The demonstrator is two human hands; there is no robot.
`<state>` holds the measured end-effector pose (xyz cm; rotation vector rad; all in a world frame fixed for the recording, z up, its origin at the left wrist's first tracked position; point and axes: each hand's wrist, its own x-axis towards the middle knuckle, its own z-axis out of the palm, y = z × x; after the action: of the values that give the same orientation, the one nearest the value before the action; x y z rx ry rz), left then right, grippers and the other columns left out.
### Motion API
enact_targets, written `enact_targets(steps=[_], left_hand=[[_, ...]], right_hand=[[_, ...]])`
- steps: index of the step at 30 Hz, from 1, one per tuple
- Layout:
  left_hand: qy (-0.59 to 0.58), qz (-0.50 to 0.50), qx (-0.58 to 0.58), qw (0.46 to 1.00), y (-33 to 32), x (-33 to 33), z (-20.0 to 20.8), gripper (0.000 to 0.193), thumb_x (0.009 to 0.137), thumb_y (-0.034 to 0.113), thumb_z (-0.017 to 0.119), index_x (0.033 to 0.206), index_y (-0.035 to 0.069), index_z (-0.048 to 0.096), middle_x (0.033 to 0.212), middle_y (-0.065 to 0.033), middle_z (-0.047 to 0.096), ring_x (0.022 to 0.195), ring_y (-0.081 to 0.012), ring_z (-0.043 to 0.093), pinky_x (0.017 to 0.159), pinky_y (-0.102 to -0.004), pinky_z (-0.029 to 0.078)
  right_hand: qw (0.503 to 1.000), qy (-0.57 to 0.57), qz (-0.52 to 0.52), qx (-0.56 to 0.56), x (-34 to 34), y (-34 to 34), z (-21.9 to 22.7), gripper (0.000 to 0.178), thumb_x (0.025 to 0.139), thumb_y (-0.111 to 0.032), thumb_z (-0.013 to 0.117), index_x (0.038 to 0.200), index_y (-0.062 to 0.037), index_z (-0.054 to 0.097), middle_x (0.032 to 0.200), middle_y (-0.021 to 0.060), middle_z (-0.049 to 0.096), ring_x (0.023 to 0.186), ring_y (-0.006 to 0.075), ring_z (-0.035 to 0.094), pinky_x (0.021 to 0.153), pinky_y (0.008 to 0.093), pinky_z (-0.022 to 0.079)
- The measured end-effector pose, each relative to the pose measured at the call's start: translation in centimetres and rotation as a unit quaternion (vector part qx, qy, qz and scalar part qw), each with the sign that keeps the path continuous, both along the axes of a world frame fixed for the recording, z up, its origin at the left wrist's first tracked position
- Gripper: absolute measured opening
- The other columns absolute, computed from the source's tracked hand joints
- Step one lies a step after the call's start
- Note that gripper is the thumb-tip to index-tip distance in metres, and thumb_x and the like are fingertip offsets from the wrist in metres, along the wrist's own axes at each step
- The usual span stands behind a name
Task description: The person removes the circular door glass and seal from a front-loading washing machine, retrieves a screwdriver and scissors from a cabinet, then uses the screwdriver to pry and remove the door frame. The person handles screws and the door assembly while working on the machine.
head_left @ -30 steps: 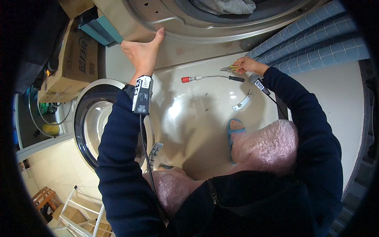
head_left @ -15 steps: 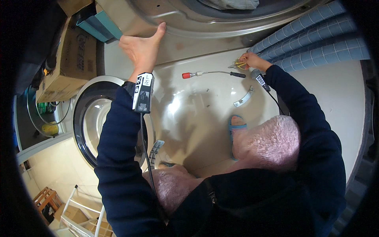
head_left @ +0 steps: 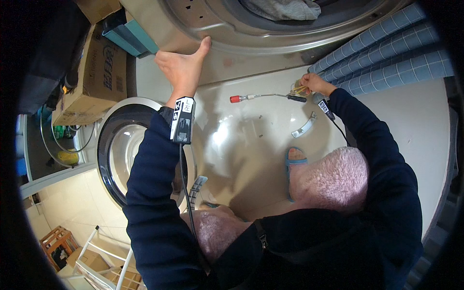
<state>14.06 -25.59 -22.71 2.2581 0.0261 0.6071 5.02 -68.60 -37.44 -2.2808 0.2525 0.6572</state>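
Observation:
At the top stands a washing machine's front panel, its drum opening holding grey cloth. My left hand grips the panel's lower left edge, thumb stretched along the front; its fingertips are hidden behind the edge. By the blue checked curtain, my right hand is closed on a small tool with yellow handles, which looks like pliers. Just below it lies a thin-shafted tool with a red end and a black end. Two small screws and a curved metal strip lie on the floor.
Left of my legs is a round glass washer door, with a second curved strip beside it. A cardboard box and a teal container stand at the far left. The checked curtain hangs at the right. My sandalled foot is on the floor.
The view has shifted slightly. My right hand has brought the yellow-handled tool over the black end of the thin-shafted tool. My left hand stays at the panel's edge.

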Motion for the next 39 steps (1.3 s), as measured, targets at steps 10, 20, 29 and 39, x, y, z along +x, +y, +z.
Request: enact_targets(steps=[10,20,29,39], left_hand=[[0.050,0.057,0.027,0.997,-0.5,-0.9,1.3,0.091,0.060,0.056,0.078,0.105,-0.016,0.046,0.114,-0.0283,0.045,0.109,-0.0355,0.046,0.094,-0.0407,0.038],[0.044,0.022,0.020,0.999,-0.2,-0.6,1.0,0.087,0.060,0.053,0.079,0.106,-0.013,0.047,0.109,-0.0270,0.047,0.107,-0.0351,0.046,0.094,-0.0412,0.037],[0.006,0.041,0.030,0.999,-0.6,-1.3,1.6,0.090,0.058,0.053,0.079,0.104,-0.013,0.040,0.103,-0.0256,0.044,0.102,-0.0379,0.043,0.090,-0.0436,0.036],[0.001,0.045,-0.001,0.999,-0.7,-1.5,1.8,0.091,0.057,0.053,0.080,0.103,-0.013,0.038,0.104,-0.0256,0.043,0.102,-0.0383,0.042,0.090,-0.0431,0.036]], right_hand=[[1.000,0.008,-0.016,-0.005,-0.7,0.2,-0.3,0.014,0.089,-0.011,0.054,0.085,-0.0007,0.064,0.065,0.0069,0.062,0.048,0.0124,0.057,0.047,0.0292,0.045],[0.992,-0.016,0.061,-0.107,-1.3,0.9,0.4,0.018,0.089,-0.015,0.052,0.084,-0.0011,0.062,0.071,0.0124,0.064,0.059,0.0248,0.062,0.058,0.0377,0.049],[0.965,-0.084,0.068,-0.240,-2.0,1.8,1.4,0.024,0.083,-0.019,0.056,0.094,0.0013,0.058,0.093,0.0221,0.062,0.086,0.0387,0.060,0.076,0.0449,0.049],[0.972,-0.021,0.053,-0.227,-3.2,3.9,1.8,0.034,0.081,-0.014,0.059,0.108,0.0036,0.050,0.099,0.0242,0.062,0.095,0.0356,0.062,0.080,0.0423,0.049]])
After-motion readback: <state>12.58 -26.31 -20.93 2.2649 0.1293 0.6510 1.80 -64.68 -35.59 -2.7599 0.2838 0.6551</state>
